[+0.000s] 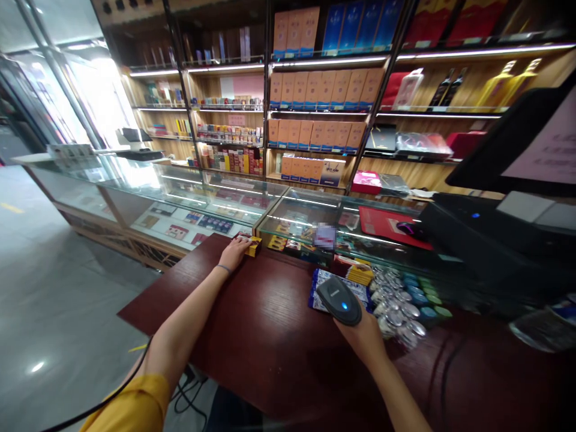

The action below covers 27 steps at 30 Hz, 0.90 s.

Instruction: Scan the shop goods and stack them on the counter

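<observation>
My left hand (234,251) is stretched out to the far left edge of the dark red table (265,324). Its fingers are closed over small packs there; a yellow pack (254,246) shows beside the fingertips. A black barcode scanner (337,299) with a lit blue light sits in my right hand (363,337), the fingers wrapped round its handle and mostly hidden. Under and behind the scanner lies a blue-and-white packet (320,277). Yellow packs (360,274) stand just beyond it, and several silver-topped cans (398,306) are grouped to the right of my right hand.
Glass display counters (216,195) run behind the table. On the right are a black monitor (508,144), a red mat (382,227) with a mouse (408,228), and blue and green cans (423,294). Shelves of boxes (324,87) line the back. A black cable (103,402) crosses my left arm.
</observation>
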Tool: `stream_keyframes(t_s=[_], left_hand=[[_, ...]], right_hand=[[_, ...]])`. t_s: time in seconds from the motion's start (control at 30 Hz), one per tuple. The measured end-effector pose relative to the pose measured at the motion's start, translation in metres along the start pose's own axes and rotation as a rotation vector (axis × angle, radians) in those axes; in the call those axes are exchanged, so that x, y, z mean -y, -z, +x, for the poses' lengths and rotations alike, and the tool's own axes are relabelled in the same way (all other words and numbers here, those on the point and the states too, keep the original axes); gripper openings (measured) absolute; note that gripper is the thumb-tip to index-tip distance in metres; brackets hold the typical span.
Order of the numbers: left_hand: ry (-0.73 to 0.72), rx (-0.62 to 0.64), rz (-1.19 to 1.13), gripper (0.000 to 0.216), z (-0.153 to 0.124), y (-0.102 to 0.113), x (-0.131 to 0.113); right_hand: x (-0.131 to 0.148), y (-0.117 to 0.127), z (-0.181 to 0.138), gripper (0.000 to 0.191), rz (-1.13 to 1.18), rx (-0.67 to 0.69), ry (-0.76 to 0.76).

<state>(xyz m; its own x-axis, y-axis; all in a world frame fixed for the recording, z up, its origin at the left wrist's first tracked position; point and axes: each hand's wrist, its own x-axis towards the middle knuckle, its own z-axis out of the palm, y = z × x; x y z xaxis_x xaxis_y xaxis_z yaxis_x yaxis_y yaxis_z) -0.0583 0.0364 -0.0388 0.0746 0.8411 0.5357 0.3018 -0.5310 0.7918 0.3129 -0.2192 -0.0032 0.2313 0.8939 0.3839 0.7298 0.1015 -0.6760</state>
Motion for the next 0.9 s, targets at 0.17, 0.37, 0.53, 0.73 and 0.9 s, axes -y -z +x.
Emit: stream_keyframes(t_s=[0.17, 0.37, 0.53, 0.73, 0.9], left_hand=[[-0.101, 0.112, 0.276, 0.029, 0.003, 0.002, -0.005], [-0.073, 0.063, 0.108, 0.035, -0.004, -0.004, -0.023], [-0.148, -0.002, 0.025, 0.034, -0.026, -0.044, -0.056], [-0.118, 0.041, -0.217, 0.03, -0.046, -0.123, -0.119], [-0.232, 0.239, -0.172, 0.036, -0.056, -0.194, -0.16]], right_hand=[[-0.001, 0.001, 0.001, 0.049, 0.014, -0.023, -0.018], [-0.008, 0.016, 0.005, 0.051, 0.086, -0.04, -0.014], [-0.018, 0.047, 0.013, 0.045, 0.156, -0.147, -0.028], [-0.024, 0.086, 0.019, 0.045, 0.215, -0.18, -0.046], [-0.04, 0.108, 0.017, 0.042, 0.138, -0.172, -0.08]])
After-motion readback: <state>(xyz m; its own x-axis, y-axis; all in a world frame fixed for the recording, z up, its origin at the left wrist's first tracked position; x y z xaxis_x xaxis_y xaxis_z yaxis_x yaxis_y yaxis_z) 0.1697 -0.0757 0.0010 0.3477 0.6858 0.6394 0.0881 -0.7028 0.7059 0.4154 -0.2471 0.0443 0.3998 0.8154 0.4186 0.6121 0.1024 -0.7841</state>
